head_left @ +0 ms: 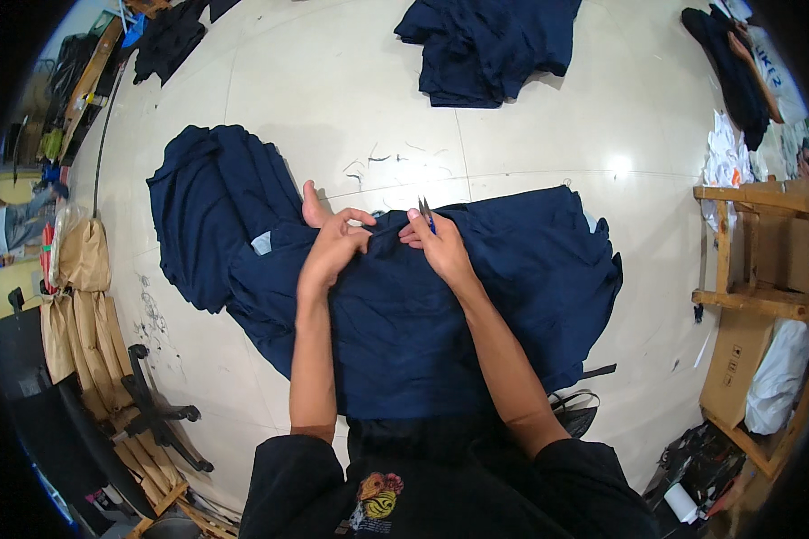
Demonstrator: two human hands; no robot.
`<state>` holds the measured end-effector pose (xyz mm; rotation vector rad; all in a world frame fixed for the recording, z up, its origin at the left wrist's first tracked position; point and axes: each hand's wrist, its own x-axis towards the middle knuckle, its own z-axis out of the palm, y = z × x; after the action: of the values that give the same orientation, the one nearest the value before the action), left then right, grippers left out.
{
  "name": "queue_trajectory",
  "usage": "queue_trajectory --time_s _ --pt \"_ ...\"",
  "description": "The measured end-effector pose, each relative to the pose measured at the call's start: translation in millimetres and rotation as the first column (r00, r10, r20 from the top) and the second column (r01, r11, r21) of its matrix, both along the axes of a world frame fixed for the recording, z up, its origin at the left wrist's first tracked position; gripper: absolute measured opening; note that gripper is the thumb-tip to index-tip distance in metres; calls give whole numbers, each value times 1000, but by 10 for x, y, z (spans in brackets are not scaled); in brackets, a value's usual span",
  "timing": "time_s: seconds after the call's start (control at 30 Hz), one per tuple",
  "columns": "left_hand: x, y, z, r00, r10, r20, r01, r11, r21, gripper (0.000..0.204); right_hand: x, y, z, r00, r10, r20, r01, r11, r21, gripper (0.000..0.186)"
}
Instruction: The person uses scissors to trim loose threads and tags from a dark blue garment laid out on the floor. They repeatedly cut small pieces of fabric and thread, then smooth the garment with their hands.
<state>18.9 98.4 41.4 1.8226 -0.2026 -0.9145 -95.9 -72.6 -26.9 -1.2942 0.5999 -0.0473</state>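
A large navy garment (395, 323) is spread across my lap and beside a bare foot (314, 205). My left hand (337, 247) is closed in a pinch at the garment's upper folded edge. My right hand (438, 244) grips small thread snips (427, 212) with blue handles and dark blades pointing away from me, its fingertips close to the same edge. A bunched navy pile (211, 211) adjoins the garment on the left, with a small pale patch showing near it.
More navy cloth (485, 45) and loose threads (386, 157) lie on the tiled floor. A wooden stand (719, 296) and cardboard (737, 350) are at right. At left are a chair base (157, 409), brown paper bundles (81, 260) and, farther back, a person (22, 225).
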Motion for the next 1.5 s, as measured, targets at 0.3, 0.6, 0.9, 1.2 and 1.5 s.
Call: queue_trajectory --time_s 0.3,0.6,0.9,1.2,1.5 --pt "47 -5 135 934 41 -354 -96 985 -141 43 12 3 106 999 30 15 -31 999 9 51" --pt "92 72 -40 904 49 -425 -141 972 -188 41 -45 101 518 946 159 281 -77 957 -280 24" --pt "87 48 -87 898 51 -436 -147 971 -188 23 -16 -19 287 970 -45 239 40 999 25 21" --pt "7 -296 195 765 -393 510 379 915 136 26 127 -121 412 980 -113 164 85 982 170 20" --pt "566 -526 101 799 -441 409 254 863 436 45 17 -169 589 990 14 -141 -73 904 -421 48"
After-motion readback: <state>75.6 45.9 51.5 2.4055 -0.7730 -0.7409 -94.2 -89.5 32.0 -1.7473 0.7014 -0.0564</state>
